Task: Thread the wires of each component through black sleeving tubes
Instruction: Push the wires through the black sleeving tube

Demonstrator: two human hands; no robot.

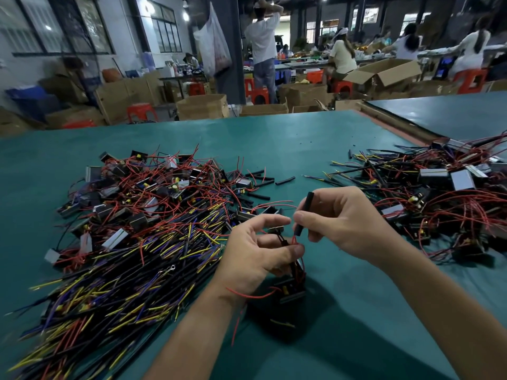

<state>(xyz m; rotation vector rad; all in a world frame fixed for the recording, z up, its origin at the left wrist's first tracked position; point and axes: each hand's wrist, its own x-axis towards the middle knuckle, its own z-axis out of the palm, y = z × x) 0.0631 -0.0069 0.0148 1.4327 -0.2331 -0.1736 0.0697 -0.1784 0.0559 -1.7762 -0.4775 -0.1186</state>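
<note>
My right hand (337, 223) pinches a short black sleeving tube (304, 212), held slanted with its lower end pointing down at the red wires (295, 240). My left hand (260, 253) grips a small black component (290, 286) just above the green table (274, 144), its thumb pressing the red wires near the tube's lower mouth. Loose red wire ends trail below my left wrist. Whether a wire tip has entered the tube is hidden by my fingers.
A big heap of components with red, yellow and blue wires (142, 215) lies to the left. Another heap (439, 193) lies at the right. Several loose black tubes (264, 178) lie between them. People work at benches beyond the table.
</note>
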